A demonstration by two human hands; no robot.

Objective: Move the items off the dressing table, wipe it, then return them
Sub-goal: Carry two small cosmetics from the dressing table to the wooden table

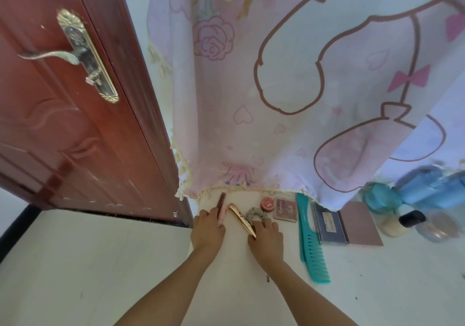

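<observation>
Gold tube [242,221] just left of teal comb [310,240], right hand [265,236] fingers curled round it; left hand [207,228] pinches pink tube [221,211] farther left. Likely laying items off table; next: release gently, tubes roll.

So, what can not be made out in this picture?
Head view:
- Blue bottles: blurred, tops under the cloth hem.
- Dark palette: upper corner under the cloth; label too small to read.
- Gold tube: lower end hidden in the right hand.
- Pink tube: partly behind the left hand; whether it is gripped cannot be told.
- Red tin: lid text too small.
</observation>
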